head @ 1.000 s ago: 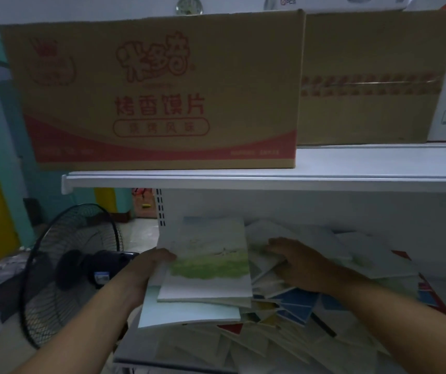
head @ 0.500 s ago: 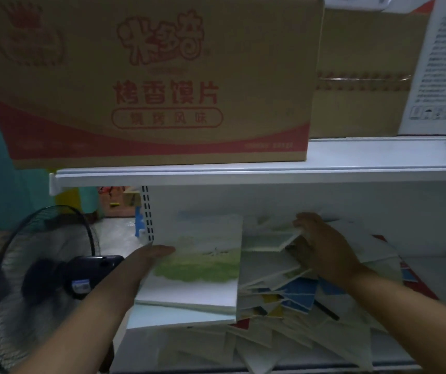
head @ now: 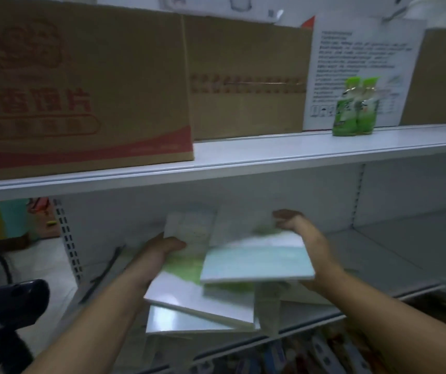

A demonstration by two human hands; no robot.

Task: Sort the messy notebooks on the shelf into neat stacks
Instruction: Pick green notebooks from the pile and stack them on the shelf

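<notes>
Nearest, the skewed stack of white-and-green paper-covered notebooks sat at the front lip of the white metal shelf, with corners overhanging. The left hand lay against the stack's left edge, thumb across the top cover; whether the fingers curled beneath, could not tell. The right hand gripped a pale teal rectangular notebook by its right side, tilted just above the stack and blurred. Farther up, the upper white shelf board carried brown cardboard boxes and two green plastic bottles.

Risk, as judged: the covers looked slick and the stack was fanned. Setting the teal one down off-square could shove lower books over the lip. A one-sided grip might also let it sag or slip.
</notes>
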